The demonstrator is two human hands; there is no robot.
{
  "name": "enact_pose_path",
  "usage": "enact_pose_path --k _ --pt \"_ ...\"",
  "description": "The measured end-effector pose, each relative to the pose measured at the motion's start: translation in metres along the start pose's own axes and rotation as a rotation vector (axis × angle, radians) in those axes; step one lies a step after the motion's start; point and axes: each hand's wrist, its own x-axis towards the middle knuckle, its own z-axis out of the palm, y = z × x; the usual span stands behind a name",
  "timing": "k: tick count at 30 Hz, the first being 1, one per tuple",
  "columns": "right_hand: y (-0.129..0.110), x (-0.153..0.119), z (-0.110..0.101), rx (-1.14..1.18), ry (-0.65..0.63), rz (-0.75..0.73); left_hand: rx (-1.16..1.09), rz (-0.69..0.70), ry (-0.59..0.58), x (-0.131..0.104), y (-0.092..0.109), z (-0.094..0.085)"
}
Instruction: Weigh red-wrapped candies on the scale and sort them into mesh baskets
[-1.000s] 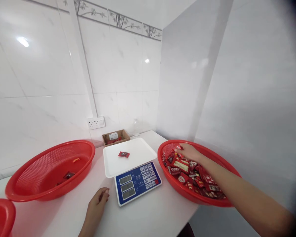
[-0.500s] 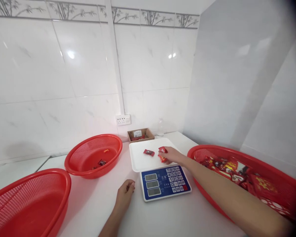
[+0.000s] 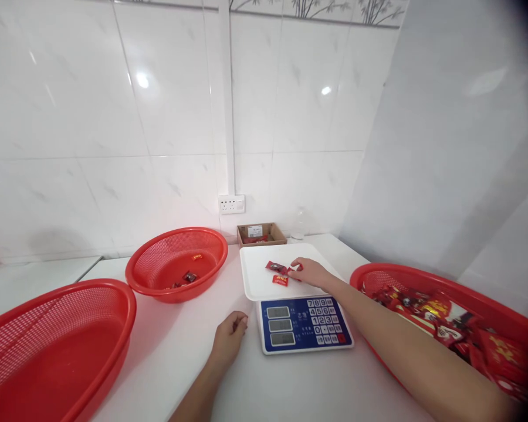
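Observation:
My right hand [image 3: 311, 274] is over the white pan [image 3: 255, 288] of a blue-and-white scale [image 3: 305, 325]. Its fingers are closed on a red candy packet [image 3: 294, 274]. Left of the fingertips lie a dark red packet [image 3: 276, 267] and a small red-and-yellow packet [image 3: 280, 281] on the pan. My left hand [image 3: 231, 335] rests on the table left of the scale, fingers curled in with nothing visible in them.
A large red basket [image 3: 422, 274] of mixed packets stands at right. A red basket [image 3: 176, 293] with a few packets is left of the scale, another red basket [image 3: 127, 305] at far left. Behind the pan sits a cardboard box [image 3: 262, 234].
My right hand has shifted slightly left on the pan. The red-and-yellow packet, earlier at its fingers, now lies apart on the pan. The view has tilted down and left.

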Motion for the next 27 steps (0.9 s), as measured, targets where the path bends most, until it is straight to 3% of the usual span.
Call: enact_pose_path --k 18,27 --pt "-0.005 0.002 0.009 -0.048 0.202 -0.077 -0.018 0.004 -0.007 0.003 -0.008 0.003" --pt "-0.005 0.001 0.019 -0.1 0.065 -0.105 -0.017 0.015 -0.011 0.0 -0.004 0.001"
